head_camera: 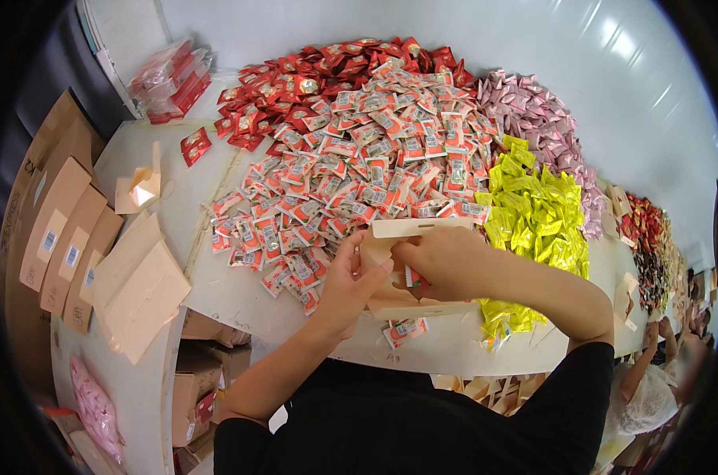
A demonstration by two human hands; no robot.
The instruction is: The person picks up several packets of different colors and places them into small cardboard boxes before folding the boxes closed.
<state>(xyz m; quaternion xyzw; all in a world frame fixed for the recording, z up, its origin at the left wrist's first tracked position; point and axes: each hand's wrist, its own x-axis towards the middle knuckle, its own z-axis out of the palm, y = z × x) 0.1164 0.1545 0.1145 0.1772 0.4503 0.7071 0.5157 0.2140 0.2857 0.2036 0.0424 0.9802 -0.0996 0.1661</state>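
A cream paperboard box (388, 291) is held over the table's near edge, its upper flap (421, 227) standing out. My left hand (354, 282) grips its left side, thumb inside the wall and fingers around the outside. Inside the box, my right hand (442, 261) is curled around a small red-and-white sachet (416, 278); its fingertips are partly hidden. Just beyond spreads a large heap of red-and-cream sachets (370, 178). One loose sachet (406, 331) lies below the box.
Red packets (287, 83) are heaped at the back, pink ones (531, 113) and yellow ones (534, 214) to the right. Flattened cartons (142, 288) and brown boxes (56, 237) stand left. A pink bag (95, 404) lies lower left. Another person (646, 392) works at far right.
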